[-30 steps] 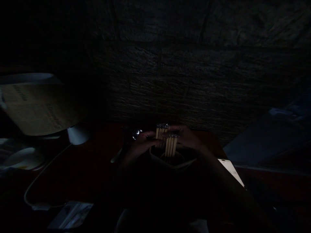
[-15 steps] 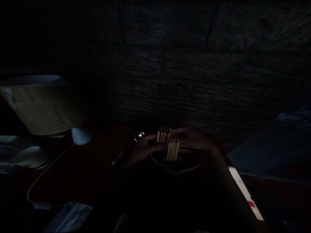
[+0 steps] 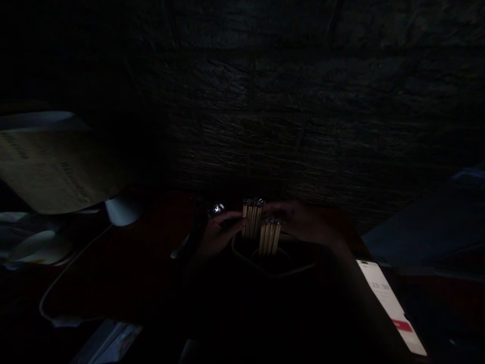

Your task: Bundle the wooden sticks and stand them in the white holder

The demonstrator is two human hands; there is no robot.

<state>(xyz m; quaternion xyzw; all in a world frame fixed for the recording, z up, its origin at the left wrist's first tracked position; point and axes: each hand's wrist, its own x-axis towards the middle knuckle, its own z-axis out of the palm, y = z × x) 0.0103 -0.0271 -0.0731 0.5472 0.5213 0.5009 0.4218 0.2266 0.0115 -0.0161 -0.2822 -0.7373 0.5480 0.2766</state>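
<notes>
A bundle of wooden chopsticks (image 3: 251,220) with clear plastic at its tops stands upright between my hands. On its left edge, the fingers of my left hand (image 3: 217,236) are closed against it. My right hand (image 3: 301,221) reaches from the other side, its fingers at the bundle's upper right edge. A second chopstick bundle (image 3: 269,240) stands nearer to me, just below my right hand, inside a dark container with a pale rim (image 3: 278,275). Deep shadow hides the container's inside and my palms.
At left is a lamp with a newsprint-patterned shade (image 3: 49,167), a white base (image 3: 122,211) and a white cord (image 3: 62,273). A pale dish (image 3: 40,245) lies farther left. A shiny round object (image 3: 215,209) is behind my left hand. A lit phone (image 3: 390,303) lies at right; a rough wall (image 3: 246,121) rises behind.
My view has shifted slightly, showing more of the phone screen. The rear bundle appears more upright and a little farther from the nearer one. Both hands stay at the rear bundle.
</notes>
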